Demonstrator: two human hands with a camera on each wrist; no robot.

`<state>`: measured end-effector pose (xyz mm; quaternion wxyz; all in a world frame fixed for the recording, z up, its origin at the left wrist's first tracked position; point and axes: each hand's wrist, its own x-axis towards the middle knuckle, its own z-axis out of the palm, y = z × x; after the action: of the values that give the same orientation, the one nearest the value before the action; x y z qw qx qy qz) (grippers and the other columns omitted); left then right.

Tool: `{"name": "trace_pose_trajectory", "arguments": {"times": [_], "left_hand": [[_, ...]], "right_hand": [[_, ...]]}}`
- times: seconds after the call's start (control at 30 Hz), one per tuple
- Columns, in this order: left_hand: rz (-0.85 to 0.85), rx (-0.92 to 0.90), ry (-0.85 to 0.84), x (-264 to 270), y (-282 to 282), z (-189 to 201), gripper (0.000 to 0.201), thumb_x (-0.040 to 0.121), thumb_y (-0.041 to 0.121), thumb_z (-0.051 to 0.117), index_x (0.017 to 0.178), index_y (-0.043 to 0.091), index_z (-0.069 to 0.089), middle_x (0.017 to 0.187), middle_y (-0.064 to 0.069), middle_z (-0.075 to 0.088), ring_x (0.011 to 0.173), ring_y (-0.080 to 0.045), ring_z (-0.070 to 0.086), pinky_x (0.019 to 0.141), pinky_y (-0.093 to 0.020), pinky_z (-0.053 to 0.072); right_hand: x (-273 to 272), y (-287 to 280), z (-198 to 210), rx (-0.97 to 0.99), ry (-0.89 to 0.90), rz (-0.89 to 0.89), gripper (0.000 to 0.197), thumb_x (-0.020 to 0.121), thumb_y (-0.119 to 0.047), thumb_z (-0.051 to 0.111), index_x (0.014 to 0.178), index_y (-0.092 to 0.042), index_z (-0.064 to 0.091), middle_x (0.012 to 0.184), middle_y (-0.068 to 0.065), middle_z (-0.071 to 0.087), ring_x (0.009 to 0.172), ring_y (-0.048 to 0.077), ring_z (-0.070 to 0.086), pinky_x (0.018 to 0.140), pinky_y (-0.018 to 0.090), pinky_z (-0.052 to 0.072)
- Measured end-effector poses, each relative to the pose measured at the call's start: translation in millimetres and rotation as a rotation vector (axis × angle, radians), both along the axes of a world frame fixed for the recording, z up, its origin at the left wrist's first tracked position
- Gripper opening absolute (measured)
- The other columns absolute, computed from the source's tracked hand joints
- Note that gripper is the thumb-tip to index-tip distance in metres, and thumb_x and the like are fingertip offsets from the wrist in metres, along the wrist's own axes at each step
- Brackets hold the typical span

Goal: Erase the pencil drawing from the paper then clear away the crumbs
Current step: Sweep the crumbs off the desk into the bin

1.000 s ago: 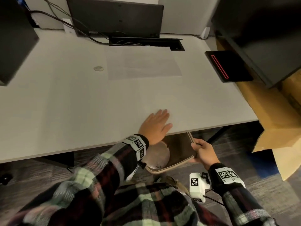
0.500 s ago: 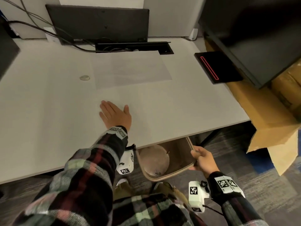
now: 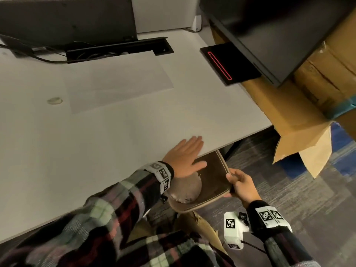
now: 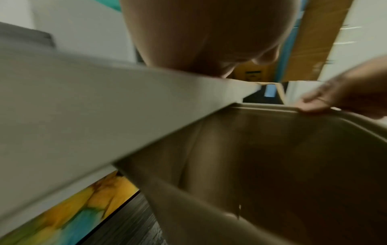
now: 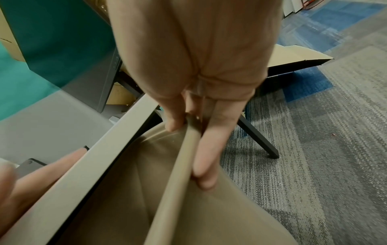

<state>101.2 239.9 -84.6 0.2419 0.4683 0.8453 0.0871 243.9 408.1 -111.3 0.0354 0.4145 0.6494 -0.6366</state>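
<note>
Swept back from mid-counter [image 3: 115, 132] to its edge, left hand [image 3: 183, 157] flat with fingers straight, brushing crumbs into bin [image 3: 221, 170] gripped by right hand [image 3: 240, 185].

Left hand [image 3: 185, 158] flat, fingers straight and together, right hand [image 3: 243, 186] curled, thumb pinching
</note>
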Motion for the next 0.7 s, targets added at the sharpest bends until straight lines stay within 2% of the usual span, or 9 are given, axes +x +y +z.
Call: {"name": "trace_pose_trajectory", "arguments": {"times": [0.13, 0.2, 0.23, 0.33, 0.4, 0.47, 0.53, 0.6, 0.7], "left_hand": [[-0.157, 0.029, -0.242, 26, -9, 7, 0.057, 0.1, 0.044, 0.028, 0.149, 0.017, 0.021, 0.157, 0.003, 0.01, 0.144, -0.008, 0.001, 0.115, -0.027, -0.002], [0.029, 0.256, -0.421, 23, -13, 15, 0.05, 0.097, 0.042, 0.038, 0.141, 0.02, 0.04, 0.15, 0.006, 0.033, 0.141, -0.007, 0.021, 0.113, -0.026, 0.014], [0.149, 0.372, -0.366, 15, -13, 16, 0.048, 0.096, 0.041, 0.038, 0.138, 0.02, 0.045, 0.147, 0.004, 0.04, 0.138, -0.008, 0.028, 0.111, -0.025, 0.016], [0.354, 0.229, -0.005, -11, -9, 10, 0.05, 0.101, 0.038, 0.025, 0.148, 0.019, 0.024, 0.157, 0.002, 0.016, 0.145, -0.012, 0.006, 0.114, -0.03, -0.005], [0.272, 0.014, 0.073, -4, -6, 4, 0.06, 0.1, 0.043, 0.017, 0.15, 0.015, 0.002, 0.158, -0.001, -0.008, 0.144, -0.015, -0.011, 0.114, -0.035, -0.011], [0.05, -0.003, -0.028, 18, -2, 2, 0.061, 0.1, 0.045, 0.019, 0.15, 0.015, 0.004, 0.158, -0.002, -0.007, 0.144, -0.016, -0.011, 0.114, -0.035, -0.01], [-0.018, 0.069, -0.317, 32, -1, 8, 0.053, 0.101, 0.042, 0.024, 0.148, 0.018, 0.025, 0.157, -0.001, 0.013, 0.145, -0.015, 0.002, 0.115, -0.031, -0.002], [0.172, 0.265, -0.46, 21, -1, 16, 0.048, 0.1, 0.04, 0.029, 0.141, 0.018, 0.041, 0.151, -0.002, 0.033, 0.143, -0.016, 0.019, 0.112, -0.027, 0.007], [0.633, 0.376, -0.107, -22, -9, 20, 0.055, 0.099, 0.044, 0.021, 0.145, 0.017, 0.03, 0.155, 0.001, 0.022, 0.144, -0.014, 0.014, 0.113, -0.031, 0.002]], "right_hand": [[2, 3, 0, -0.027, 0.01, 0.006, 0.019, 0.096, -0.004, 0.043, 0.111, -0.006, 0.055, 0.087, 0.012, 0.064, 0.058, 0.017, 0.066, 0.042, 0.027, 0.053], [0, 4, 2, -0.04, 0.015, 0.009, 0.019, 0.096, -0.003, 0.043, 0.11, -0.007, 0.055, 0.085, 0.011, 0.064, 0.057, 0.014, 0.066, 0.041, 0.025, 0.052], [0, 4, 3, -0.042, 0.018, 0.008, 0.018, 0.096, -0.003, 0.043, 0.11, -0.006, 0.054, 0.084, 0.009, 0.064, 0.059, 0.013, 0.066, 0.04, 0.025, 0.052], [-2, 5, 3, -0.043, 0.023, 0.019, 0.018, 0.096, -0.004, 0.044, 0.111, -0.007, 0.055, 0.085, 0.006, 0.064, 0.066, 0.013, 0.064, 0.041, 0.025, 0.053], [-4, 4, 2, -0.036, 0.023, 0.029, 0.019, 0.096, -0.004, 0.044, 0.111, -0.008, 0.055, 0.085, 0.007, 0.065, 0.062, 0.013, 0.066, 0.041, 0.025, 0.052], [-6, 3, 1, -0.035, 0.026, 0.035, 0.019, 0.096, -0.004, 0.044, 0.111, -0.008, 0.055, 0.084, 0.009, 0.065, 0.056, 0.013, 0.067, 0.041, 0.025, 0.052], [-7, 3, -1, -0.042, 0.026, 0.036, 0.018, 0.096, -0.004, 0.043, 0.111, -0.008, 0.054, 0.081, 0.01, 0.064, 0.052, 0.011, 0.066, 0.04, 0.024, 0.051], [-9, 3, -3, -0.039, 0.026, 0.034, 0.018, 0.096, -0.004, 0.043, 0.109, -0.008, 0.055, 0.08, 0.009, 0.064, 0.05, 0.01, 0.065, 0.04, 0.023, 0.051], [-12, 4, -4, -0.04, 0.02, 0.035, 0.016, 0.096, -0.005, 0.044, 0.106, -0.01, 0.056, 0.079, 0.009, 0.065, 0.05, 0.011, 0.065, 0.039, 0.024, 0.051]]}}
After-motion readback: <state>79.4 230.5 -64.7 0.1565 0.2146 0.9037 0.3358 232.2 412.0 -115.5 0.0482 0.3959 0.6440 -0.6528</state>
